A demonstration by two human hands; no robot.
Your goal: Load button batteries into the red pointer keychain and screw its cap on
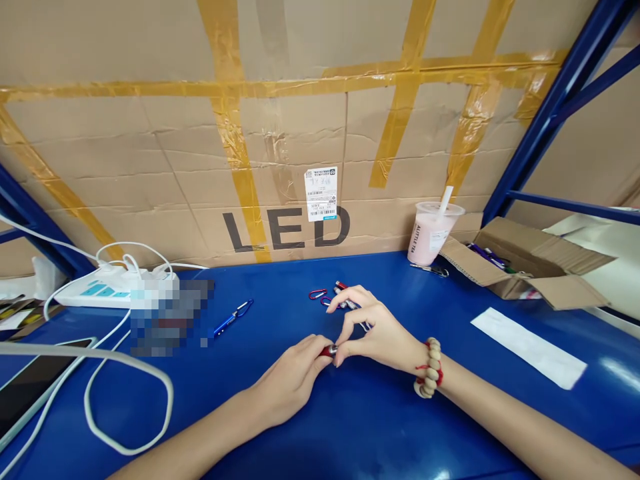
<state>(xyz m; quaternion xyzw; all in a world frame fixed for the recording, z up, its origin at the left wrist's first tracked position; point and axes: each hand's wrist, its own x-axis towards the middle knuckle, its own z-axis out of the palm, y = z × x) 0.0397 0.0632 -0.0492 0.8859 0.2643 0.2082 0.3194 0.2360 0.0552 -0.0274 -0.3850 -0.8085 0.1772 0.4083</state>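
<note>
**Both hands at one small red cylinder**

Over the near middle of the blue desk, the left hand, nearly closed, grips it; the right hand, half curled, has thumb and forefinger at its silver end. Beyond lies a red carabiner.

table: uniform glossy blue. carton wall, 12 o'clock: brown, crossed by glossy amber tape; block lettering black; label white with black print and a blue patch. small cylinder, 6 o'clock: dark red, silver end. penlight, 8 o'clock: blue, white marking, blue clip. loose carabiner: red. bracelet, 4 o'clock: beige beads, red cord. cup, 3 o'clock: pink contents, black lettering, white straw. power strip, 9 o'clock: white, light-blue panels. frame, 2 o'clock: dark blue.
</note>
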